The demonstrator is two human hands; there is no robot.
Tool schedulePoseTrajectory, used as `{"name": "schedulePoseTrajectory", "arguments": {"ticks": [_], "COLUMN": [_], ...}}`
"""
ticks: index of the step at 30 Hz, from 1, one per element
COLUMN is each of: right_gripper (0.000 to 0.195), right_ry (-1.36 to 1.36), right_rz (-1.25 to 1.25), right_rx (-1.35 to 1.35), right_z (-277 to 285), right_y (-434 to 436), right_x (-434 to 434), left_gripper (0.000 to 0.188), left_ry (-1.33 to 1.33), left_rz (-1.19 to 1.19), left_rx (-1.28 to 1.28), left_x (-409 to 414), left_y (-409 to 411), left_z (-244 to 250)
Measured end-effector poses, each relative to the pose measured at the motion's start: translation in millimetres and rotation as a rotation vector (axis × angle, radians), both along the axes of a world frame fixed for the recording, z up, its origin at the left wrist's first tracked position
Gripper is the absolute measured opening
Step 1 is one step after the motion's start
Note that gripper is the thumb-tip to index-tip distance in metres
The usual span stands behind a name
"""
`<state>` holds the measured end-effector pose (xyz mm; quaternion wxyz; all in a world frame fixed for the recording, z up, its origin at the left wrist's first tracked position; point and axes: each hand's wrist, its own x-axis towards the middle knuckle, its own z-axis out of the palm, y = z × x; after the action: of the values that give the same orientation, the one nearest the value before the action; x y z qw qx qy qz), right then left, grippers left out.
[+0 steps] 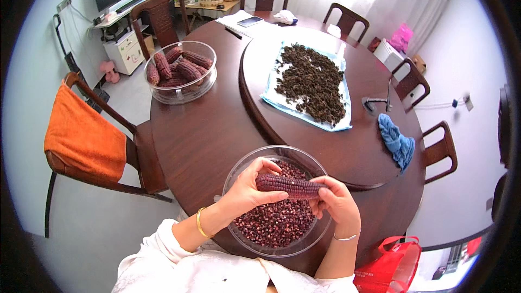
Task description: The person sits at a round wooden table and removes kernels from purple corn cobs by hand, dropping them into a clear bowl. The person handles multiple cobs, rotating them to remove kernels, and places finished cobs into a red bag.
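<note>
An ear of dark purple corn lies level between my two hands, over a clear round bowl. My left hand grips its thicker left end, and my right hand pinches the narrower right end. Most of the ear's rows of kernels look full. Loose purple and reddish kernels spread over the inside of the bowl, partly hidden by the hands and the ear. Farther off to the left, a second clear bowl holds several purple corn ears.
Dark dried pieces lie on a pale blue-edged sheet on the raised turntable. A blue cloth and a small black stand are at right. Chairs surround the wooden table; a red bag is at lower right.
</note>
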<state>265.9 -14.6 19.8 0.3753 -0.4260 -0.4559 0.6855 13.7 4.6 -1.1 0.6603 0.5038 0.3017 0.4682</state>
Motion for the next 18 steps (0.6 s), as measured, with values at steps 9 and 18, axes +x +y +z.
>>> {"name": "schedulePoseTrajectory", "arguments": {"ticks": [9,18], "right_gripper": [0.038,0.056], "right_ry": [-0.108,-0.022], "right_rz": [0.390,0.393], "right_rx": [-0.029,0.010], "right_z": [0.9,-10.3], "right_y": [-0.7,-0.5], "right_x": [-17.7,-27.4], "left_gripper": [0.050,0.047], "left_ry": [-0.204,-0.410], "left_rz": [-0.002,-0.019], "left_rx": [-0.011,-0.216], "left_x": [-2.5,-5.3], "left_y": [2.0,6.7], "left_z": [-5.3,-10.5]}}
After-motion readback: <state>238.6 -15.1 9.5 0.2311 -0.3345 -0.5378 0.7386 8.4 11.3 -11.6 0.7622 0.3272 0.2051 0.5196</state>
